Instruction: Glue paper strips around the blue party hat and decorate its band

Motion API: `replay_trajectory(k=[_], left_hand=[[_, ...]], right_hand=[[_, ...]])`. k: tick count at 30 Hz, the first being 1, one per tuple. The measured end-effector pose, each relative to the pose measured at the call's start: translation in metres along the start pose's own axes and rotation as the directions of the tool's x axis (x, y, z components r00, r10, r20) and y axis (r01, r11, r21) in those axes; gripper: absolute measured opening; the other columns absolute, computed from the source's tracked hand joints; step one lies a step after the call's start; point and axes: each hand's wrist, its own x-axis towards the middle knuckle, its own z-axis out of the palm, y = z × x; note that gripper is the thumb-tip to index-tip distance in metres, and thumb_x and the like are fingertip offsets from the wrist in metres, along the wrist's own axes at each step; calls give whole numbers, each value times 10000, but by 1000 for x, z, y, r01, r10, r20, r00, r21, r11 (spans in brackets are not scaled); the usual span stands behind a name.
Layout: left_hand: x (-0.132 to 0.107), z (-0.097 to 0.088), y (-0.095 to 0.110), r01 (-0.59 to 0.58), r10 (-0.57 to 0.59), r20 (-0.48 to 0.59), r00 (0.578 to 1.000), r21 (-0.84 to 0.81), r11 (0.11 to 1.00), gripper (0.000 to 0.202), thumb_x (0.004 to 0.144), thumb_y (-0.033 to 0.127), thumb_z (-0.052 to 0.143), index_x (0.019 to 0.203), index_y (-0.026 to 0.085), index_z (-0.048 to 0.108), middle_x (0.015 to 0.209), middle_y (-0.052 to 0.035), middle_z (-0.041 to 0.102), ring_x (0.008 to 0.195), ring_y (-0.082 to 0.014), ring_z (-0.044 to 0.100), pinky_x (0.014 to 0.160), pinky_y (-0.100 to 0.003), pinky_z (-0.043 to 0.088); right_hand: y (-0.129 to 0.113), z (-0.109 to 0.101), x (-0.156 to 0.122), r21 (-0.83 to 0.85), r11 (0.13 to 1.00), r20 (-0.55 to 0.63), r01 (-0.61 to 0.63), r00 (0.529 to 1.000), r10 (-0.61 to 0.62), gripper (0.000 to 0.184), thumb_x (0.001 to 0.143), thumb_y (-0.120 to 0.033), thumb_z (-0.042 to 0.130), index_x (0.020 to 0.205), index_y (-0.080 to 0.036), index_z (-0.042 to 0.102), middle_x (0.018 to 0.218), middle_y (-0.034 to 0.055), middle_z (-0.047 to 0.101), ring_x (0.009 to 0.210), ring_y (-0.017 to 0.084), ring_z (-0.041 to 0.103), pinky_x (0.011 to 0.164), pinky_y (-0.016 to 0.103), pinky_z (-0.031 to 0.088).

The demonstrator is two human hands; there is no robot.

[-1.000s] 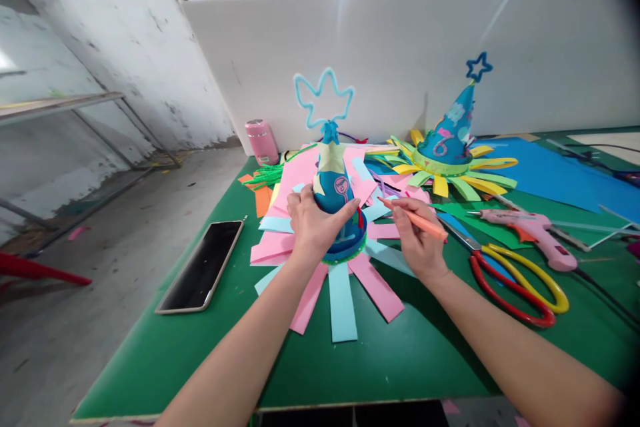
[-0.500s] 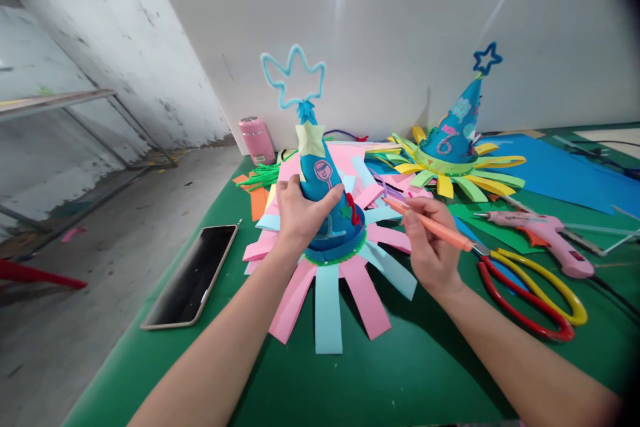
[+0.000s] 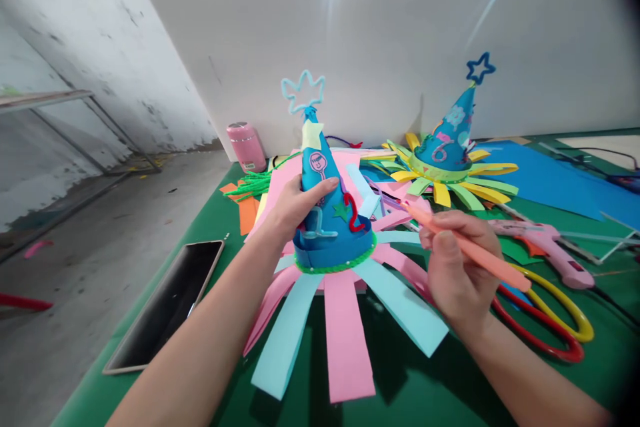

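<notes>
My left hand (image 3: 295, 203) is wrapped round a blue cone party hat (image 3: 327, 250), which tilts toward me. Pink and light-blue paper strips fan out from its green-trimmed rim. On its front are a light-blue number 1, a red number 2, a green star and a pink drawn face. A light-blue crown of fuzzy wire (image 3: 303, 90) tops the cone. Between the fingers of my right hand (image 3: 460, 267) is an orange marker pen (image 3: 480, 257), its tip pointing left toward the hat but apart from it.
A second blue cone hat (image 3: 445, 147) with yellow and green strips stands at the back right. Scissors (image 3: 575, 347) and a pink glue gun (image 3: 545, 240) lie on the right. A phone (image 3: 167, 307), green fuzzy wires (image 3: 253, 183) and a pink bottle (image 3: 247, 147) are left.
The hat has turned and tilted, bringing its red 2 more into view and its strips nearer me. My right hand with the marker pen has shifted right and closer to me.
</notes>
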Motion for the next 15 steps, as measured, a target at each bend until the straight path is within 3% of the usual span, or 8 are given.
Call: replay_trajectory(k=[7,11,15], left_hand=[[7,-8,2,85,-76,76,994,-109,990,481,649,461,743,1034,203,614,926,-44,706,800,-213,678,707,-326,577],[8,-8,2,77,-69,77,995,-105,991,495,641,474,742,1025,187,619,938,-60,702,820,-227,673,701,-335,572],[11,-4,-1,36,-34,61,998,-35,999,495,616,508,741,967,176,632,917,-74,701,819,-243,666,701,-354,558]], right_hand=[[3,2,-3,51,995,31,-85,996,83,99,845,-282,560,874,-215,626,775,13,545,710,151,559,627,315,457],[0,3,-4,72,988,45,-138,990,135,104,855,-279,549,908,-220,617,810,11,547,641,119,531,555,275,442],[-14,10,-1,9,989,171,-149,974,145,115,848,-185,563,934,-226,628,850,11,579,683,110,543,585,250,463]])
